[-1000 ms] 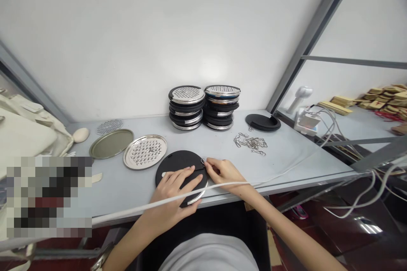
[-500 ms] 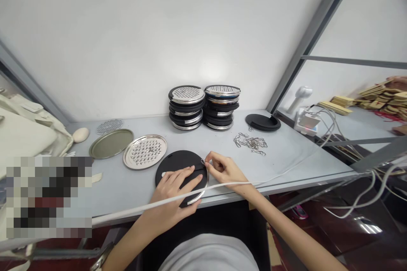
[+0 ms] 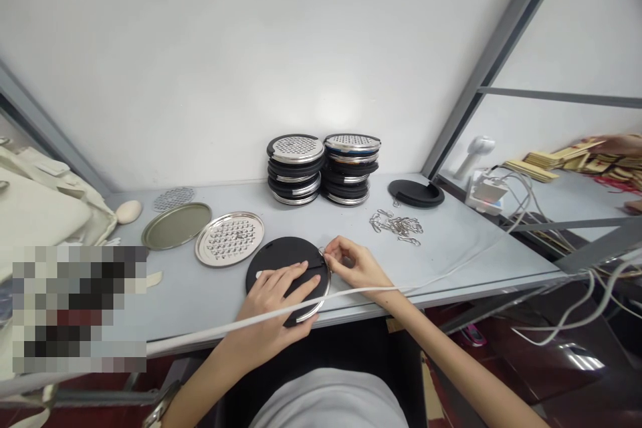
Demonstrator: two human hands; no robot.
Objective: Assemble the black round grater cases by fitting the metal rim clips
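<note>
Take the black disc [image 3: 281, 251] in front of you as your clock face, with the wall at 12 o'clock. Starting at the far left, a cream bag [image 3: 55, 197] sits out toward 10 o'clock, with a pale egg-shaped object [image 3: 129, 212] just beside it. Moving inward, also toward 10, you have a perforated metal sheet [image 3: 174, 198], an olive-grey round lid [image 3: 176, 226] and a grater plate [image 3: 229, 239], which lies just beside your disc.

Your left hand [image 3: 273, 294] comes in from 7 o'clock and grasps the disc, fingers spread over its top, thumb at the near rim. The disc lies under those fingers, its uncovered part toward 12.

One stack of graters [image 3: 295, 168] stands at 12 o'clock, a second stack [image 3: 352, 168] at 1. At the disc's 2 o'clock edge, your right hand [image 3: 354, 266] pinches a small wire clip [image 3: 322, 251] between thumb and forefinger; from these fingertips the disc lies toward 9.

A heap of loose clips [image 3: 396, 224] lies at 2 o'clock, with another black disc [image 3: 416, 192] beyond it. A white cable [image 3: 441, 275] crosses in front of both your arms. Far out past 2, a co-worker's hand [image 3: 624, 145] is at some yellow pieces [image 3: 576, 155].
</note>
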